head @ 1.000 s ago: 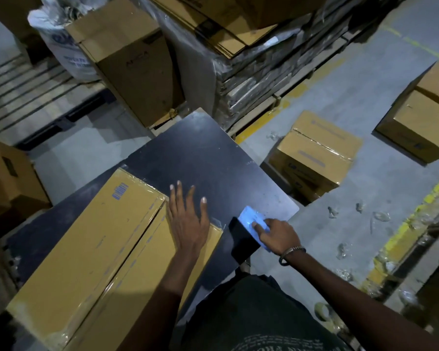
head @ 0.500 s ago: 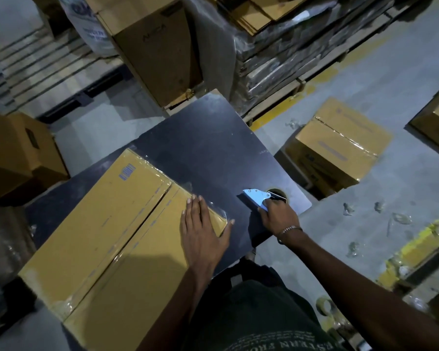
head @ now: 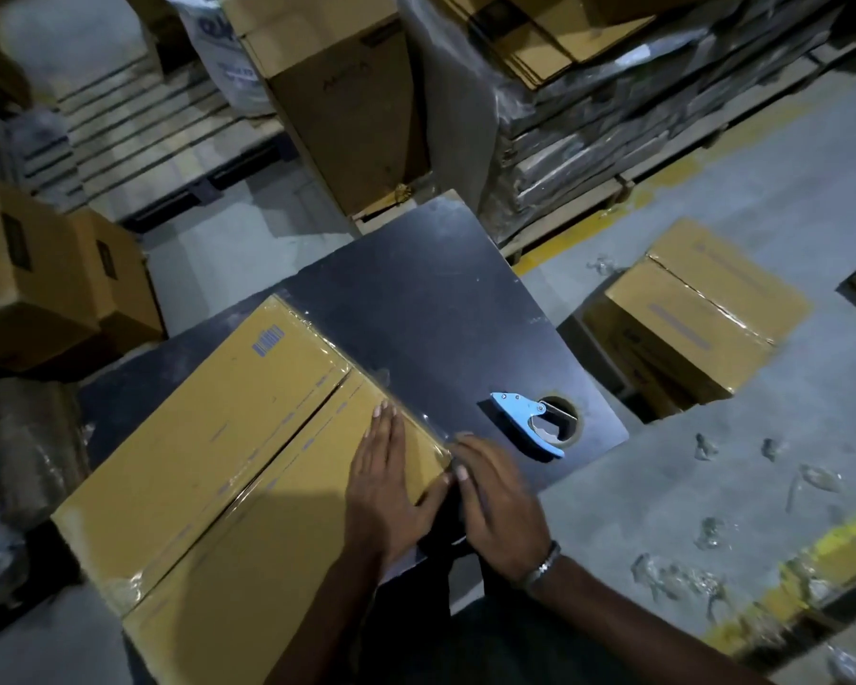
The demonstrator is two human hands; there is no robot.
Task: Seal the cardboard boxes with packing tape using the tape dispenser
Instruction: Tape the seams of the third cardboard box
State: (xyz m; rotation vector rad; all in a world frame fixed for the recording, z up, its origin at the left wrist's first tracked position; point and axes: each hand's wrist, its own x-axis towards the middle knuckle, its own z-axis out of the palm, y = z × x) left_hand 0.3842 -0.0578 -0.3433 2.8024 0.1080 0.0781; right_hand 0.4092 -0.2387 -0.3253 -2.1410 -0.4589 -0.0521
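Both hands flat on box (head: 228, 447) corner; dispenser (head: 532, 420) lies apart.

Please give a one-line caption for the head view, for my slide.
Both hands, left hand and right hand, press tape at the cardboard box edge; tape dispenser lies on table.

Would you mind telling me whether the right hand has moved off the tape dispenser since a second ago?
Yes. The right hand has let go of the tape dispenser, which lies on the black table, and moved left to the cardboard box corner.
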